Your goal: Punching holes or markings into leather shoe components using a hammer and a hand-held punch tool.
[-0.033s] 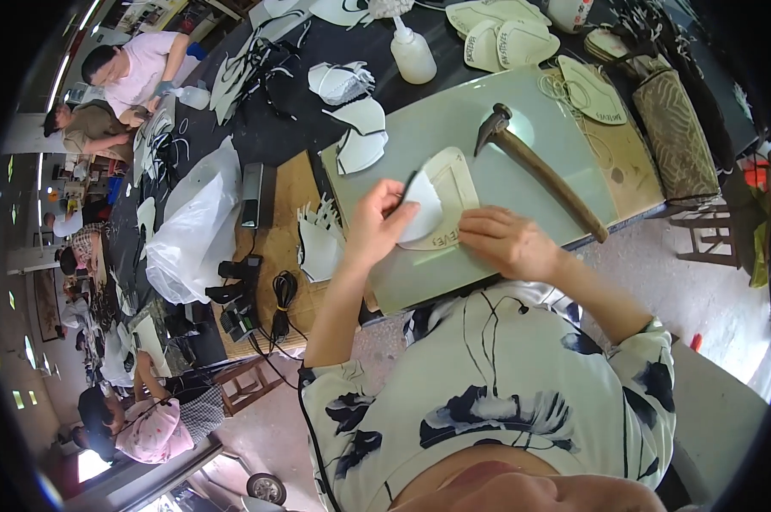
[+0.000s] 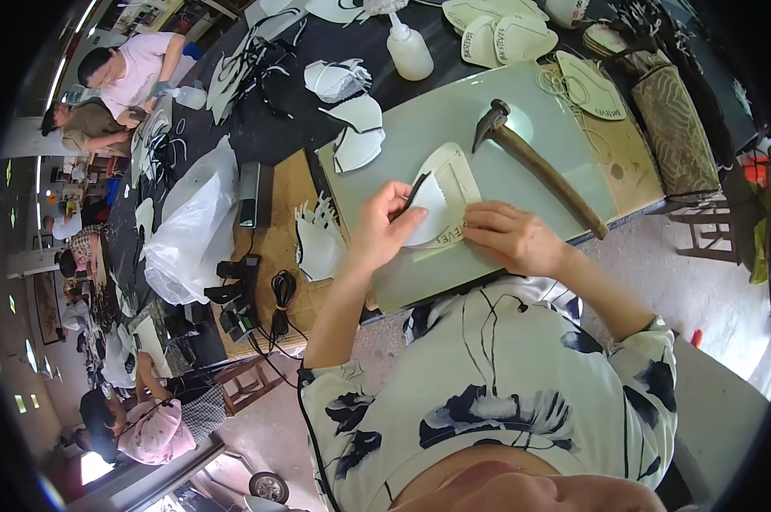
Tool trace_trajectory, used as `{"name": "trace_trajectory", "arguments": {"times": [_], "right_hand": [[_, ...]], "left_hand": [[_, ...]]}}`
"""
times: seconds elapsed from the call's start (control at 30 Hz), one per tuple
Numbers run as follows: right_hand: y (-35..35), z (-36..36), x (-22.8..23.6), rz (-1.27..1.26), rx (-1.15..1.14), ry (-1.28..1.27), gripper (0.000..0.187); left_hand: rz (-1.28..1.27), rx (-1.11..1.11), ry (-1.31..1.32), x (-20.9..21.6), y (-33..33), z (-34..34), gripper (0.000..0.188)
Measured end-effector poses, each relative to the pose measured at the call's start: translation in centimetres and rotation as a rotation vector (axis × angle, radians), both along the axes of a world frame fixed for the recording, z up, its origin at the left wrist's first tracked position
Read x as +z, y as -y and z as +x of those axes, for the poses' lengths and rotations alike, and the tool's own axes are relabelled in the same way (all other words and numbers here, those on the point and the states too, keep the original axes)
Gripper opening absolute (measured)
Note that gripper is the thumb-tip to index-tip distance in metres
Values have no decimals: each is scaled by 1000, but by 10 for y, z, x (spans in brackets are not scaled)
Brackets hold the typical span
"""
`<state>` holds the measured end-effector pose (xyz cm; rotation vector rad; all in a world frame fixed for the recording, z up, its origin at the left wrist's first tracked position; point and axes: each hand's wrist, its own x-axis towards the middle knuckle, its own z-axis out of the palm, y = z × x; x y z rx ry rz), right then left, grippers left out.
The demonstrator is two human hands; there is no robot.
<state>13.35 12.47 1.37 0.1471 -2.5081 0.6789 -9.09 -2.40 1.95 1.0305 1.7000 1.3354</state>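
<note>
A white curved piece with a black edge (image 2: 432, 203) lies over a cream pattern template (image 2: 463, 181), above the pale board (image 2: 385, 277) in front of me. My left hand (image 2: 384, 229) pinches the white piece at its black-edged left side, thumb on top. At the template's lower right edge, my right hand (image 2: 518, 239) is closed with its fingers together, gripping that edge. The fingertips' undersides are hidden. A claw-like hammer with a wooden handle (image 2: 543, 171) rests on the board to the right of both hands.
White cut pieces (image 2: 358, 128) and a squeeze bottle (image 2: 410, 53) stand beyond the board. More cream templates (image 2: 509, 38) lie at the far right. Left are a plastic bag (image 2: 193, 222), a fringed white piece (image 2: 319, 247) and coiled cable (image 2: 282, 299). Other people (image 2: 138, 72) work farther left.
Both hands have shifted slightly to the right, along with the white piece and the template. Each keeps its hold.
</note>
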Motion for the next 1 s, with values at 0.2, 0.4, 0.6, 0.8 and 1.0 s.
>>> {"name": "trace_trajectory", "arguments": {"times": [0.2, 0.4, 0.6, 0.8, 1.0], "right_hand": [[-3, 19, -2, -24, -140, 70, 34], [-4, 19, -2, -43, -135, 60, 33], [-7, 18, -3, -78, -134, 67, 32], [-6, 16, -4, -70, -133, 68, 30], [3, 11, 0, 7, -191, 99, 41]], "left_hand": [[-111, -14, 52, 16, -29, 17, 39], [-196, -1, -112, 3, -33, 27, 51], [-229, 15, -313, 12, -35, 34, 51], [-187, 49, -381, 7, -33, 37, 49], [-205, 44, -420, 9, -32, 40, 47]]}}
